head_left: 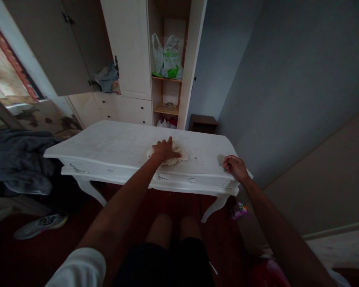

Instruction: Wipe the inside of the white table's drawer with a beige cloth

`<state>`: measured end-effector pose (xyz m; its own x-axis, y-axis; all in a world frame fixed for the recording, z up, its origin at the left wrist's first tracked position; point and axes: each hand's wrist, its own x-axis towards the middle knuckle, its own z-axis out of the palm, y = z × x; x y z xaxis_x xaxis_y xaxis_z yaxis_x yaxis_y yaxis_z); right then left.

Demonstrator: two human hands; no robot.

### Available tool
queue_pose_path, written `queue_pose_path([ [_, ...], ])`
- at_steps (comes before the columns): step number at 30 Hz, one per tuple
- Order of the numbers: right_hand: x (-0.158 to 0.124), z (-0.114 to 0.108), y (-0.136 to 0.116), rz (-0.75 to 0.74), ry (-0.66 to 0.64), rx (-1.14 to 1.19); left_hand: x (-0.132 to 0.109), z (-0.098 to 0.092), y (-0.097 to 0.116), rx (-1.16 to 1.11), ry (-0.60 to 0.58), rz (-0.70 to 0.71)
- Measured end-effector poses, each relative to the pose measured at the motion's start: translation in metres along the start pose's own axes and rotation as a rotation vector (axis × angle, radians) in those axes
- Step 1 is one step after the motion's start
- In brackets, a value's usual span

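**Spread left hand (164,151) on a crumpled cloth (172,161), white table (122,137)**

Nearest, at the bottom centre of the frame, are the person's bare knees (160,227) and dark shorts (164,265); a white sleeve (80,267) fills the lower left. At the lower right lies a red object (269,273), too dim to identify. A pale shoe (42,226) rests at the lower left on the dark red floor (167,205), and a pink box (238,211) stands right of the table's curved front leg.

At mid-frame, the cream cloth lies on the tabletop, near its front edge. The left hand rests on it palm down, fingers and thumb spread. The right hand (235,167), at the table's right end, has its fingers folded into a loose fist; whether it touches the surface cannot be told. Grey clothing (20,155) is heaped at the left edge of the frame.

Beyond the table, at upper centre, stands a white wardrobe (128,48) with drawers (119,107) low on its left side. Its open right section holds a plastic bag (172,59) with green print on a shelf; bluish fabric (107,75) lies in the open left section. A small brown cabinet (203,123) stands right of the wardrobe, against the blue-grey wall (218,59).
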<state>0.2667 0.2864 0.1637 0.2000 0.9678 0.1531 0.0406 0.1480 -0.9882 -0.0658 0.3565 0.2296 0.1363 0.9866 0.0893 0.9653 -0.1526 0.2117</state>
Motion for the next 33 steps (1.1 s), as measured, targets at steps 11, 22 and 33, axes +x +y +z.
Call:
queue_pose_path([
  [11, -0.004, 0.002, 0.0, -0.038, -0.004, -0.028, -0.113, 0.029, -0.025, -0.189, 0.291, 0.03],
  [22, -0.016, 0.013, 0.0, -0.158, 0.095, -0.375, -0.153, 0.116, -0.064, -0.305, 0.568, -0.045],
  [33, -0.015, 0.013, 0.001, -0.291, 0.11, -0.594, -0.142, 0.164, 0.014, -0.217, 0.38, -0.227],
])
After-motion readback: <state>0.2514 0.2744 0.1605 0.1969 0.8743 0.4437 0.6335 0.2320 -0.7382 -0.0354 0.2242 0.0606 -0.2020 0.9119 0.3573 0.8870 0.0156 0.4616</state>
